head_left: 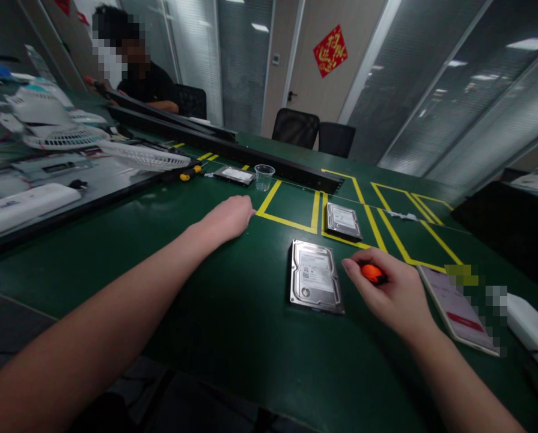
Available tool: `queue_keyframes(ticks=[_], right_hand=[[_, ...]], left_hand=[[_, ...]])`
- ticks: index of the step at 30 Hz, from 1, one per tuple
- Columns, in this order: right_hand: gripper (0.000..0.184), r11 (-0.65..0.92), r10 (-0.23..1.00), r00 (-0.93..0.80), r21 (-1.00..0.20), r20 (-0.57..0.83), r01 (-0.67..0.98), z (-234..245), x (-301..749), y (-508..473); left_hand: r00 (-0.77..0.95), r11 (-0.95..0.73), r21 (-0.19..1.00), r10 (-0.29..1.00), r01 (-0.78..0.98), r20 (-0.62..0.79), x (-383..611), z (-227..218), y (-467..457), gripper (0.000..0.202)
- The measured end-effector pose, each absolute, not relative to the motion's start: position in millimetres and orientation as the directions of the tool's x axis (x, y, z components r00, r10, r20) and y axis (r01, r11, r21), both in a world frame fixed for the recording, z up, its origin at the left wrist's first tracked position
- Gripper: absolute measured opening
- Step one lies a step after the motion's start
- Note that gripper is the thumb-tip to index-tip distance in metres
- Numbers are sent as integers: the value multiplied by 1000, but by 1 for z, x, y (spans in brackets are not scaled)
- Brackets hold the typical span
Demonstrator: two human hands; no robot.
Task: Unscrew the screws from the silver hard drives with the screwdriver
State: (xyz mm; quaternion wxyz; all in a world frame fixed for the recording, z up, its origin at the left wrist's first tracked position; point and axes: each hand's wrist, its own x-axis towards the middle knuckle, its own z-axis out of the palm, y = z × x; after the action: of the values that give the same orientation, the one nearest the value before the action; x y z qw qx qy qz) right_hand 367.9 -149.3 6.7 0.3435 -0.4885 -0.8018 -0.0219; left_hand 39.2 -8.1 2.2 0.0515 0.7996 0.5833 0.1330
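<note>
My left hand [235,216] is closed at the green tabletop, beside the left corner of a yellow taped square. Whatever its fingers hold, if anything, is hidden. My right hand [386,294] wraps round a screwdriver [373,274]; only its orange and black handle end shows. Just left of that hand lies a silver hard drive [316,275], label side up. A second hard drive [342,221] sits behind it within yellow tape lines. Beyond my left hand, a third hard drive [235,175] lies next to a clear plastic cup [264,178].
A phone [458,310] and a white power strip [532,331] lie at the right. Long black bars [223,147] cross the table's back. Fan parts [61,135] and a yellow-black tool [191,173] are at the left. A person [146,78] sits across the table.
</note>
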Motion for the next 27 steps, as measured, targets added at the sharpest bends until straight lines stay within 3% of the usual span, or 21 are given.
queue_keyframes(ticks=[3, 6, 10, 14, 20, 27], right_hand=[[11, 561, 733, -319, -268, 602, 783, 7, 362, -151], [9, 619, 681, -375, -220, 629, 754, 4, 351, -155], [14, 676, 625, -430, -176, 651, 716, 0, 335, -162], [11, 663, 600, -397, -154, 695, 733, -3, 328, -166], [8, 617, 611, -368, -132, 701, 775, -2, 329, -167], [9, 609, 617, -407, -81, 674, 789, 2, 331, -168]], left_hand=[[400, -471, 428, 882, 771, 250, 53, 7, -20, 25], [592, -606, 608, 763, 513, 260, 77, 9, -43, 24], [733, -632, 743, 609, 220, 301, 109, 8, -72, 22], [762, -604, 792, 553, 87, 339, 122, 2, -84, 19], [722, -502, 865, 595, -8, 353, 125, -7, -83, 18], [713, -448, 894, 623, -12, 321, 125, -3, -80, 23]])
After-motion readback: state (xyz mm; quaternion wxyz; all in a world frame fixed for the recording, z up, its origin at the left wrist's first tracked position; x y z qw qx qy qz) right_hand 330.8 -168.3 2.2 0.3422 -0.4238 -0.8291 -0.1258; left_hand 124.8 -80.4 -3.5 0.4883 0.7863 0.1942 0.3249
